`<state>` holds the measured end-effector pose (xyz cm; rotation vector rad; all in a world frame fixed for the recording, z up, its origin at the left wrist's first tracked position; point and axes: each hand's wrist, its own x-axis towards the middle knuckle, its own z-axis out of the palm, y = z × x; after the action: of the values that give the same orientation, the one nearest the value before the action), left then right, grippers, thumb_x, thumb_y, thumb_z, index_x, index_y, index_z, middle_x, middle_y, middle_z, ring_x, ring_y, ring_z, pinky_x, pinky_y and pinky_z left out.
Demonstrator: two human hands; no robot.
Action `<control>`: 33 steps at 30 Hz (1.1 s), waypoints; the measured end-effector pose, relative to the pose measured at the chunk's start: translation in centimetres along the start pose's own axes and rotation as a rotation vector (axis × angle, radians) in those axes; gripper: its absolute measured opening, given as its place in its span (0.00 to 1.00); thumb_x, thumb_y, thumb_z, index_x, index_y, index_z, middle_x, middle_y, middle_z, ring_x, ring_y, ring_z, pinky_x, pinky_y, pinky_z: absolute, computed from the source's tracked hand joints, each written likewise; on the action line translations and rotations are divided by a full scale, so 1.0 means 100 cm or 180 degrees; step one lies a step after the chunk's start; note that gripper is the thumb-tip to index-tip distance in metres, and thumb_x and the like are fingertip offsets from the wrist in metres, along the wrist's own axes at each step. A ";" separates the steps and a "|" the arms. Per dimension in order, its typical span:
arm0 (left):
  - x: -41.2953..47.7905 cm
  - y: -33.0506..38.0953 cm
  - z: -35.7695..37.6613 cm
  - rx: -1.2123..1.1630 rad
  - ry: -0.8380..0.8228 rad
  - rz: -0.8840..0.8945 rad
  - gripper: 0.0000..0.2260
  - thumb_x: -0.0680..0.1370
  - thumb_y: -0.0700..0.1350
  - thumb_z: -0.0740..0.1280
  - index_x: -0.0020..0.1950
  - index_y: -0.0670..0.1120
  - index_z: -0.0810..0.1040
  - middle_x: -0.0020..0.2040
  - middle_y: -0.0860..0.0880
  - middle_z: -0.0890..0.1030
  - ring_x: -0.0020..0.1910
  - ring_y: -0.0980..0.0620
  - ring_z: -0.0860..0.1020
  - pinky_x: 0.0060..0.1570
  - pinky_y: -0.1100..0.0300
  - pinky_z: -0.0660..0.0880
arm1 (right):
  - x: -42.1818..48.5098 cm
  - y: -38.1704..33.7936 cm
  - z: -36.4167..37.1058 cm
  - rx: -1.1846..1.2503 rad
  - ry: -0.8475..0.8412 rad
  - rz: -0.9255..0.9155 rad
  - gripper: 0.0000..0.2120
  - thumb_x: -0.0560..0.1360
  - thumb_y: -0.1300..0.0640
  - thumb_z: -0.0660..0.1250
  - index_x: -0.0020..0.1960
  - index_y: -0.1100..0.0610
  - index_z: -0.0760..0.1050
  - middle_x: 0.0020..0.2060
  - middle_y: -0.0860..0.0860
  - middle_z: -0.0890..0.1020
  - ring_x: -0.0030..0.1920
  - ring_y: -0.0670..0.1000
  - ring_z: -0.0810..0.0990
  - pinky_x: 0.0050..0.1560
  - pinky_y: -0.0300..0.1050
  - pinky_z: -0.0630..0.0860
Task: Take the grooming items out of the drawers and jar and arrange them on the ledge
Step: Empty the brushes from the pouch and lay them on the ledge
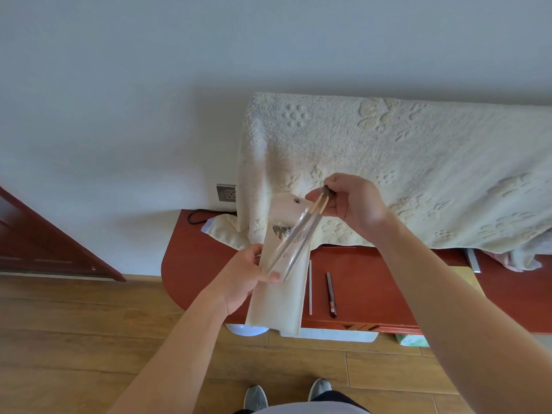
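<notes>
Head view, left to right: door (44, 243) at far left, red ledge (185, 261) against the wall, socket (226, 192) above it. Left hand (242, 279) held a cream pouch (280, 297) upright over the ledge's front edge, fingers curled behind its left side and thumb pressed on the front. Two brushes (301, 237) stuck out of the pouch's clear sleeve at a slant, lower handles inside, upper ends out. A white stick (310, 286) and a dark pencil (331, 294) lay side by side on the ledge, just right of the pouch and apart from each other. Right hand (352, 201) pinched the brushes' upper ends between thumb and curled fingers, near the gold ferrules. A towel (418, 174) draped over something at the back right.

Judgement: brushes looked light, thin and stiff, and likely slick in the handle. The bristle end is the delicate part, so the ferrule was the better hold. The pouch looked soft and floppy and needed bracing at mid-length, as the left hand did, or it would fold while the brushes slid out. Drawers and jar were not clearly in view.
</notes>
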<state>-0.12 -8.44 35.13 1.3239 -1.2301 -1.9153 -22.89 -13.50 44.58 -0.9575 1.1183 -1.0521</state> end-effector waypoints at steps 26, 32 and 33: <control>0.010 0.012 -0.002 -0.0672 -0.0130 0.0133 0.23 0.73 0.43 0.74 0.67 0.44 0.77 0.62 0.39 0.81 0.62 0.37 0.79 0.66 0.37 0.72 | -0.011 0.021 0.006 -0.1203 -0.0543 -0.0190 0.10 0.78 0.71 0.56 0.42 0.61 0.70 0.49 0.68 0.82 0.49 0.50 0.83 0.57 0.52 0.78; 0.008 0.021 0.005 -0.0573 0.0464 0.0074 0.14 0.78 0.47 0.71 0.61 0.44 0.81 0.55 0.42 0.85 0.56 0.41 0.83 0.62 0.41 0.77 | -0.013 0.025 0.009 -0.1106 -0.0620 -0.0312 0.03 0.72 0.62 0.61 0.41 0.61 0.70 0.47 0.67 0.82 0.47 0.46 0.83 0.47 0.40 0.77; 0.008 0.022 0.006 -0.0529 0.0540 0.0074 0.13 0.77 0.47 0.71 0.60 0.45 0.82 0.54 0.42 0.85 0.55 0.41 0.83 0.60 0.42 0.78 | -0.013 0.026 0.009 -0.1076 -0.0629 -0.0334 0.04 0.71 0.61 0.60 0.42 0.61 0.71 0.47 0.65 0.83 0.47 0.45 0.83 0.45 0.37 0.77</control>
<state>-1.16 -9.88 36.81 1.3469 -0.9776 -1.8053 -21.69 -11.57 42.51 -1.3711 1.1091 -0.8431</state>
